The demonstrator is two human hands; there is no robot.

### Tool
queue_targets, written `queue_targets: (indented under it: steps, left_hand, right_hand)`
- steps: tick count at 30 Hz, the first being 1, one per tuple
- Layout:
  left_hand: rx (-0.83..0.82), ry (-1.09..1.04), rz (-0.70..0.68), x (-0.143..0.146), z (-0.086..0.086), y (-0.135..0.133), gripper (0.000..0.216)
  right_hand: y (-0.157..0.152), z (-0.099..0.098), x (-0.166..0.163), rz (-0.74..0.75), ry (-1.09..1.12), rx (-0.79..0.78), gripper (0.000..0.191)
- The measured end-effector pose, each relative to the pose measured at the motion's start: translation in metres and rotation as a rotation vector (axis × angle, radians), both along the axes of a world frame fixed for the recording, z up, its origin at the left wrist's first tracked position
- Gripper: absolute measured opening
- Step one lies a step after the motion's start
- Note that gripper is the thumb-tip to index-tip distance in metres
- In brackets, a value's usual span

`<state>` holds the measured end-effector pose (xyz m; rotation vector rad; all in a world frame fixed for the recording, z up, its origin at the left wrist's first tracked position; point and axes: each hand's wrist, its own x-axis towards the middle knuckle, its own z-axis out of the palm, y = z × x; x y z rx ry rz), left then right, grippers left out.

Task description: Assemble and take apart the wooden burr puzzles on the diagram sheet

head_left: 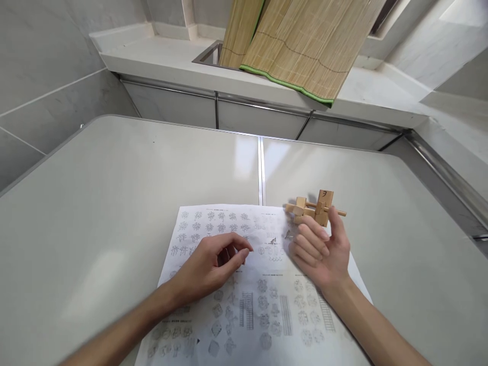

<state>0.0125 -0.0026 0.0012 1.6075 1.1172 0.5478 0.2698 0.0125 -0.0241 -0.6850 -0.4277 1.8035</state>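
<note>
My left hand (217, 262) rests over a printed sheet (253, 297), its fingers curled and the thumb tip close to the index fingertip. Nothing shows between them. On the right side of the same paper, my right hand (320, 254) is turned partly palm up. Its fingers are bent, the thumb stands apart, and no object is visible in it. Just beyond its fingertips lies a cluster of interlocking wooden puzzle pieces (301, 203), one block (325, 198) bearing a dark mark. I cannot tell whether the right hand touches them.
Both hands are over a pale table (125, 188) with a seam (261, 168) down its middle. Behind it runs a white ledge (160, 61) with a recessed metal-rimmed basin (208, 53). A bamboo mat (305, 48) with green edging hangs over the ledge. Tiled walls stand around.
</note>
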Motion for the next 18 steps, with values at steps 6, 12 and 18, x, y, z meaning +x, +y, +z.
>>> queue_targets:
  steps: [6,12,18]
  left_hand:
    - [0.011,0.007,-0.005,0.0,0.0,0.0,0.024]
    - [0.01,0.017,-0.012,-0.001,0.0,0.0,0.025]
    - [0.016,0.011,-0.013,0.0,0.0,0.0,0.026]
  right_hand:
    - [0.01,-0.01,0.022,-0.118,0.242,0.075,0.069]
    - [0.018,-0.014,0.039,-0.098,0.364,0.123,0.069]
    - [0.022,-0.018,0.048,-0.077,0.375,0.091,0.062]
